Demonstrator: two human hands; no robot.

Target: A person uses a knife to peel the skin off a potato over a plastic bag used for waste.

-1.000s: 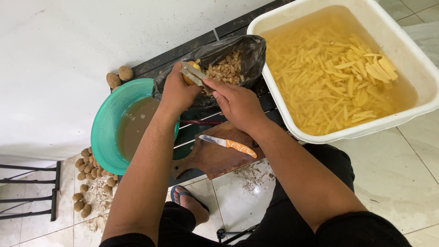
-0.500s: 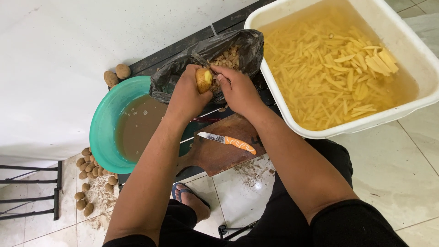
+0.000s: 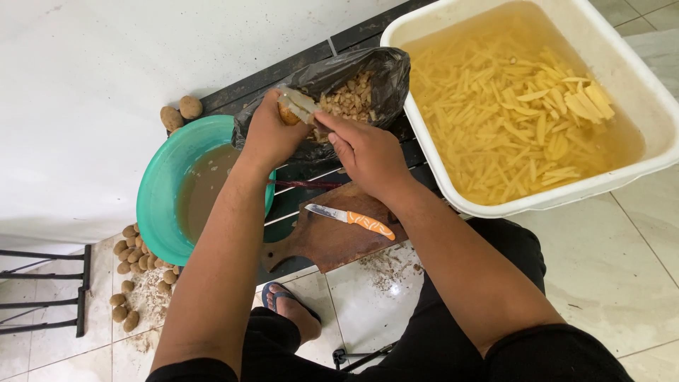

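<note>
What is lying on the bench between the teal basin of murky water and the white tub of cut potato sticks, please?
In the head view, a black bag of peelings and a wooden cutting board carrying an orange-handled knife lie between the teal basin and white tub.

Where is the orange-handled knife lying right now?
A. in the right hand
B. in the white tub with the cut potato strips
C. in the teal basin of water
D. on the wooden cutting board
D. The orange-handled knife lies flat on the wooden cutting board, below both hands; the right hand holds a peeler against the potato in the left hand, over the black bag.
</note>
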